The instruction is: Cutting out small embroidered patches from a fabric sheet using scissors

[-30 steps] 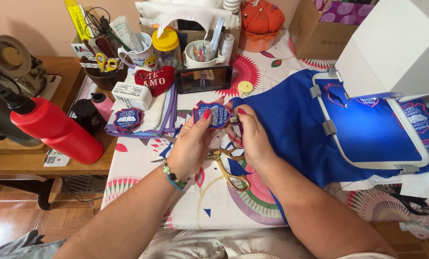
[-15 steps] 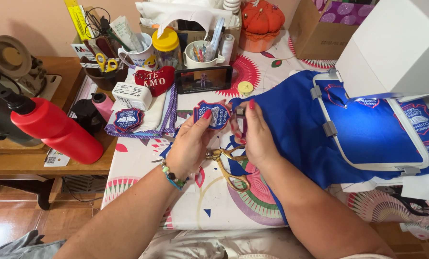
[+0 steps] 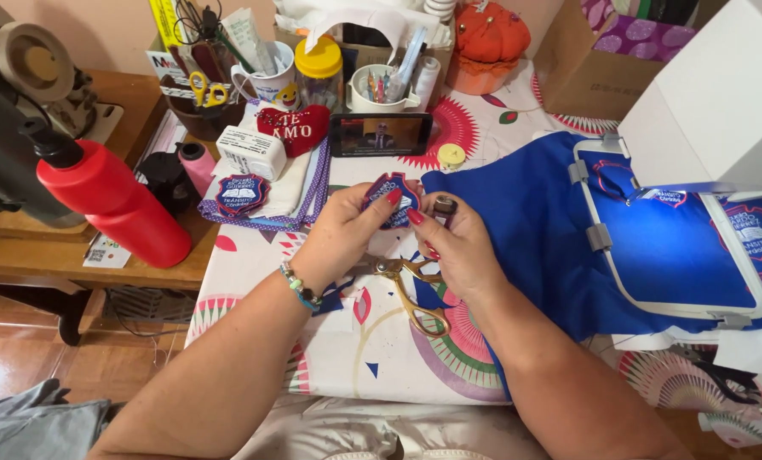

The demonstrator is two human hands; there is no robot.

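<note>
Two hands are meeting over the middle of the desk [image 3: 330, 341], which is carrying a white cloth printed with bright shapes. Left hand [image 3: 342, 230] is closing thumb and fingers on the edge of a small embroidered patch [image 3: 389, 198], shield-shaped, blue with a red border, and is lifting it just above the cloth. Right hand [image 3: 456, 247] is pinching the patch's opposite edge with its fingertips; a small dark object is showing at those fingertips, too unclear to identify. Gold-handled scissors [image 3: 415, 298] are lying on the desk directly beneath both hands, touched by neither as far as can be seen.

Blue fabric [image 3: 526, 221] is spreading from just beside the right hand toward a white embroidery hoop [image 3: 653, 247], which is clamping it under the white machine [image 3: 721, 102]; further shield motifs are showing stitched inside and beyond the hoop. A second patch of the same design [image 3: 241, 194] is resting on a folded stack at the left, near a red bottle [image 3: 112, 204]. A phone [image 3: 381, 135] is standing behind the hands.

Judging from this layout, at least one patch is already lying finished and cut free, the held patch is appearing separated and under inspection or trimming, and the motifs in the hoop are remaining uncut.
</note>
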